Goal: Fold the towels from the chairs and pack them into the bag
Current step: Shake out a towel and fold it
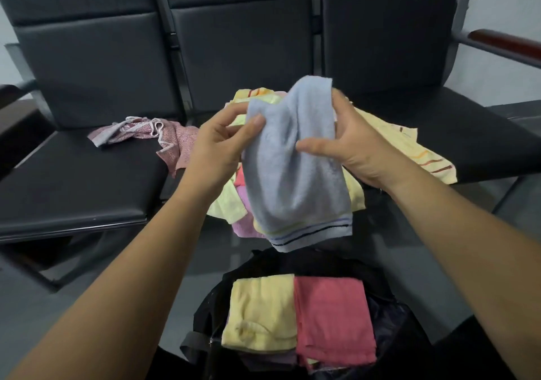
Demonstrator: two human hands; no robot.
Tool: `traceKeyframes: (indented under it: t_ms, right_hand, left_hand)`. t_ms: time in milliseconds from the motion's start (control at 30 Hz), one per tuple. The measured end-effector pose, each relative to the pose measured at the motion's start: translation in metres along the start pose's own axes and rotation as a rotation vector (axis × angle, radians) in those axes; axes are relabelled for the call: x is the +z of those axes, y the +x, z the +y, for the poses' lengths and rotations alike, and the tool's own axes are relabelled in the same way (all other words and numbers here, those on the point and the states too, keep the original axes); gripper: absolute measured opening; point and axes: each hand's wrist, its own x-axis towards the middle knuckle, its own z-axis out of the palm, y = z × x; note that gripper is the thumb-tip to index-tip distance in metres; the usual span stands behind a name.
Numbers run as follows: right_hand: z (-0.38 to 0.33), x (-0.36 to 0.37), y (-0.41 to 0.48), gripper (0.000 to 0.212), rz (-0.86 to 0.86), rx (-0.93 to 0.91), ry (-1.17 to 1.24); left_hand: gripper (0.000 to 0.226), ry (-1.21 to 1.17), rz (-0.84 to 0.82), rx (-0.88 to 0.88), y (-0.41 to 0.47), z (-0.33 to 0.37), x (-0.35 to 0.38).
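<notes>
- Middle left of the frame: a pink patterned towel (pixel 137 133) lies crumpled on the black chair seat (pixel 82 180), not yet folded, well apart from the rest
- Left hand (pixel 222 142), just left of centre: thumb and fingers pinch the upper left edge of the blue towel (pixel 292 168), and the cloth bunches under the thumb
- Centre: the blue towel hangs in the air between both hands, striped hem at the bottom, draped loose and part doubled over. It looks light, soft terry with no stiffness, so it will sag wherever it isn't held. Best taken at corners or along a hem, one hand on each side, to keep the edges lined up
- Behind it, a heap of yellow, pink and lilac towels (pixel 231 207) sits on the middle seat
- Lower centre: the black bag (pixel 254 265) stands open, a folded yellow towel (pixel 260 312) and a folded red towel (pixel 333 315) lying side by side inside, touching
- Right hand (pixel 351 148), right of centre: fingers curl round the blue towel's right edge, thumb pressed across its front
- Middle right: a yellow striped towel (pixel 409 148) spreads flat over the seat edge, easy to lift by a corner
</notes>
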Motion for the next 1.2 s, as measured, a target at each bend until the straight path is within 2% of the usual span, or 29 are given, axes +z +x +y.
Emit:
traceKeyframes:
  t_ms: [67,133,200,267,333,367,400,467,600,667,767,833,933,1033,1133,1200]
  right_hand:
    - [0.003,0.013,-0.001,0.089,-0.015,0.045,-0.092]
    - [0.007,0.023,-0.001,0.089,0.053,0.062,-0.101]
    - [0.006,0.027,0.000,0.076,0.143,0.078,0.046]
    - [0.002,0.024,0.003,0.065,0.226,0.092,0.299]
    - [0.000,0.017,0.005,0.056,0.305,0.114,0.487]
    - [0.000,0.013,0.006,0.052,0.340,0.131,0.531]
    - [0.002,0.009,0.007,0.050,0.372,0.159,0.552]
    - [0.008,0.002,0.009,0.047,0.414,0.250,0.570]
    - [0.018,-0.008,0.009,0.070,0.214,0.396,0.657]
    - [0.020,-0.008,0.007,0.063,0.114,0.415,0.621]
    - [0.021,-0.006,0.000,0.055,-0.007,0.364,0.553]
    - [0.021,-0.009,0.000,0.051,0.050,0.314,0.475]
    - [0.024,-0.015,0.003,0.043,0.143,0.257,0.397]
    - [0.029,-0.019,0.004,0.028,0.285,0.192,0.163]
    - [0.031,-0.017,0.004,0.026,0.335,0.141,0.025]
    - [0.033,-0.014,0.005,0.025,0.333,0.130,0.024]
  left_hand:
    - [0.015,0.016,-0.046,-0.010,-0.001,0.001,0.005]
    - [0.015,0.017,-0.052,-0.023,-0.001,-0.001,0.007]
    - [0.024,-0.100,-0.002,-0.094,0.000,-0.002,0.009]
    - [0.044,-0.200,0.006,-0.232,0.001,-0.004,0.007]
    - [0.058,-0.057,-0.176,-0.386,0.002,-0.012,0.002]
    - [0.055,0.032,-0.300,-0.442,-0.001,-0.017,0.001]
    - [0.048,0.079,-0.357,-0.471,-0.005,-0.022,0.002]
    - [0.036,-0.057,-0.291,-0.491,-0.006,-0.027,0.006]
    - [0.044,-0.469,-0.130,-0.469,-0.002,-0.018,0.011]
    - [0.056,-0.549,-0.057,-0.487,0.000,-0.017,0.008]
    - [0.058,-0.696,-0.013,-0.481,0.004,-0.018,-0.001]
    - [0.059,-0.620,-0.024,-0.439,0.008,-0.021,-0.008]
    - [0.057,-0.294,-0.087,-0.393,0.011,-0.025,-0.019]
    - [0.045,-0.147,-0.122,-0.412,0.011,-0.029,-0.026]
    - [0.030,0.079,-0.053,-0.426,0.011,-0.034,-0.027]
    - [0.029,0.092,-0.001,-0.437,0.012,-0.038,-0.025]
